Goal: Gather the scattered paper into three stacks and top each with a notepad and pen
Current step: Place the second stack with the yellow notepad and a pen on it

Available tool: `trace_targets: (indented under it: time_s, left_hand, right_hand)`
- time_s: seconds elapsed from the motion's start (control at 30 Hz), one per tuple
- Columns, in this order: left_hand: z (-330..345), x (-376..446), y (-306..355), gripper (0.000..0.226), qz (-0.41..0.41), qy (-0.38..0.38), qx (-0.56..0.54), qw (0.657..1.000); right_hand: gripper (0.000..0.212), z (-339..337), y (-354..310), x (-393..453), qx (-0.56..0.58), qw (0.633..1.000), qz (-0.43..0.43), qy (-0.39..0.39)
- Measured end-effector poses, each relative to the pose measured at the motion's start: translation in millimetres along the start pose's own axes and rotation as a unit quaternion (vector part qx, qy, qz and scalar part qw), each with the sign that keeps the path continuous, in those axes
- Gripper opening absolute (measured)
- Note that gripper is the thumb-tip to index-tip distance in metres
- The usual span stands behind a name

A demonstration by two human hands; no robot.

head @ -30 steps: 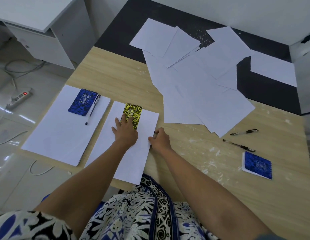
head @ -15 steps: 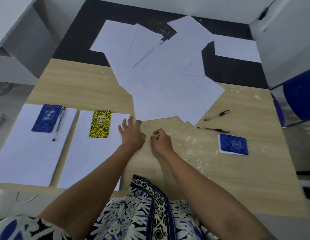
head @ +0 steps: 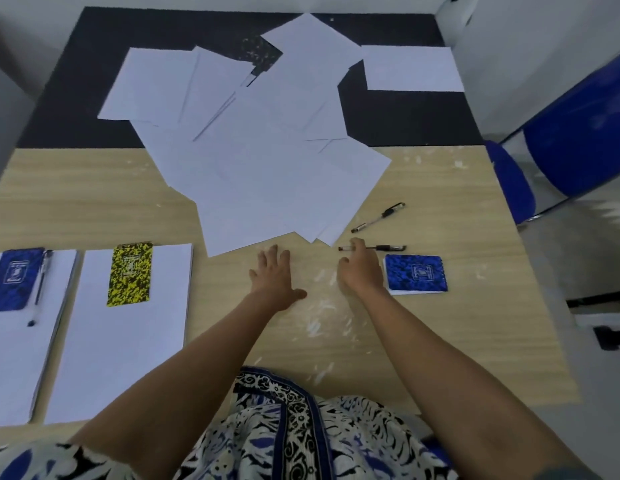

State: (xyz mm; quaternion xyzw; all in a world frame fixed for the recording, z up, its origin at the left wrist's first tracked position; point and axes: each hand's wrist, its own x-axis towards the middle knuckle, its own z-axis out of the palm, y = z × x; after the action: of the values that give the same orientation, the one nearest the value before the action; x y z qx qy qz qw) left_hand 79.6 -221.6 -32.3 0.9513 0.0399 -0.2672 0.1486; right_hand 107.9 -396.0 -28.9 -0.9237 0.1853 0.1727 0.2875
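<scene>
Two paper stacks lie at the left. The far-left stack (head: 10, 358) carries a blue notepad (head: 14, 278) and a pen (head: 41, 289). The second stack (head: 128, 341) carries only a yellow notepad (head: 130, 273). Scattered sheets (head: 267, 168) spread across the middle and back. My left hand (head: 274, 278) rests flat on the bare wood below them. My right hand (head: 360, 268) has its fingers curled, fingertips touching the left end of a black pen (head: 384, 248). Another blue notepad (head: 415, 273) sits just right of that hand. A second loose pen (head: 379, 217) lies slightly farther back.
The wooden table (head: 440, 341) has white smears in front of me. A black mat (head: 405, 116) covers the back part under the loose sheets. A blue chair (head: 578, 133) stands past the right edge.
My left hand left the yellow notepad and slid right onto bare wood. My right hand moved right from the second stack's edge to the nearer pen. The view swung right.
</scene>
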Motion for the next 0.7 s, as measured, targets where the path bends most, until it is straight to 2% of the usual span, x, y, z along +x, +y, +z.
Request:
trace_targets:
  time_s: [0.17, 0.4, 0.47, 0.53, 0.6, 0.7]
  left_hand:
    - [0.7, 0.5, -2.1, 0.098, -0.004, 0.006, -0.015, 1.000]
    - [-2.3, -2.4, -9.2, 0.101, 0.016, 0.012, -0.010, 1.000]
    - [-4.9, -3.9, -12.7, 0.100, 0.027, 0.006, -0.015, 1.000]
    - [-8.0, -6.0, -17.5, 0.098, 0.032, 0.015, -0.070, 0.997]
    - [-12.1, -8.1, -23.6, 0.087, 0.029, 0.052, -0.162, 0.985]
    - [-17.7, -17.4, -37.5, 0.049, 0.019, 0.128, -0.242, 0.962]
  right_hand:
    - [0.019, 4.1, -4.4, 5.1, 0.048, 0.998, 0.025, 0.037]
    - [0.008, 13.9, -5.9, -5.3, 0.063, 0.995, 0.047, 0.066]
    - [0.005, 17.9, -7.3, -12.4, 0.093, 0.992, 0.036, 0.076]
    - [0.003, 24.5, -10.3, -22.2, 0.125, 0.989, -0.003, 0.083]
    - [0.004, 33.0, -13.7, -33.0, 0.147, 0.985, -0.051, 0.078]
    - [0.007, 49.1, -23.2, -49.3, 0.164, 0.981, -0.096, 0.043]
